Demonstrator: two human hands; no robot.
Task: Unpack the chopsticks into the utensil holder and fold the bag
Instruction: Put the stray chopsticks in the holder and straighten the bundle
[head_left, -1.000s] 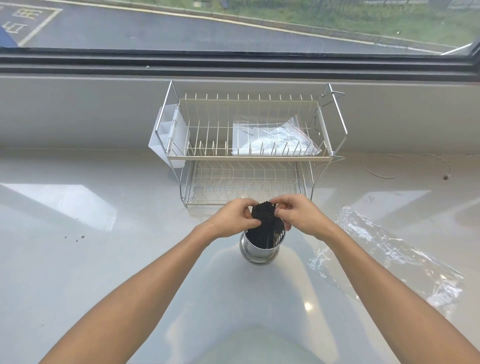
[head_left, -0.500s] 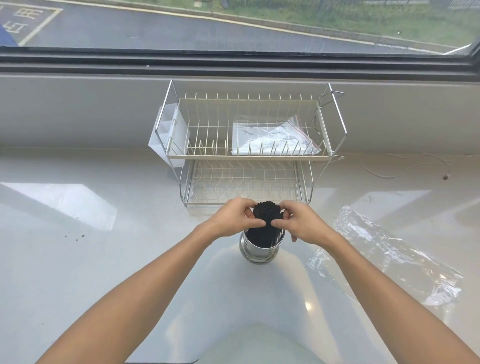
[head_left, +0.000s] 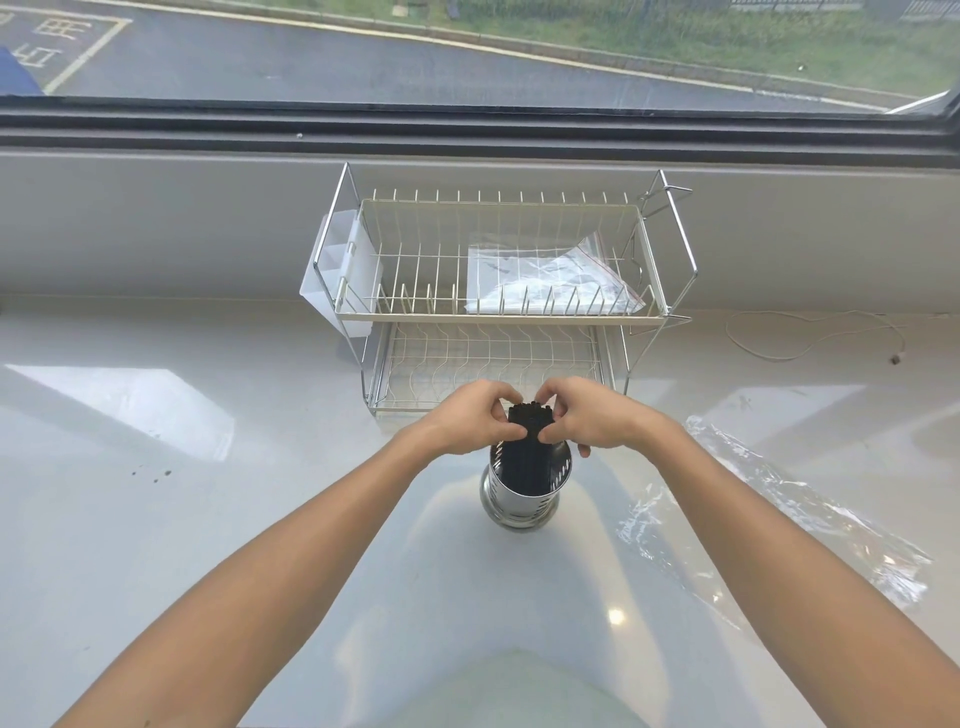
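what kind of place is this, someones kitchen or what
Probably a home kitchen counter beside a window. A two-tier wire dish rack stands against the sill, a metal utensil holder full of black chopsticks sits on the glossy white countertop, and the window overlooks a road.

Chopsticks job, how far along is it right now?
Done: the black chopsticks stand in the metal utensil holder, out of the bag. In hand: left hand and right hand pinch the bundle's top. Left: the clear bag lies unfolded on the counter.
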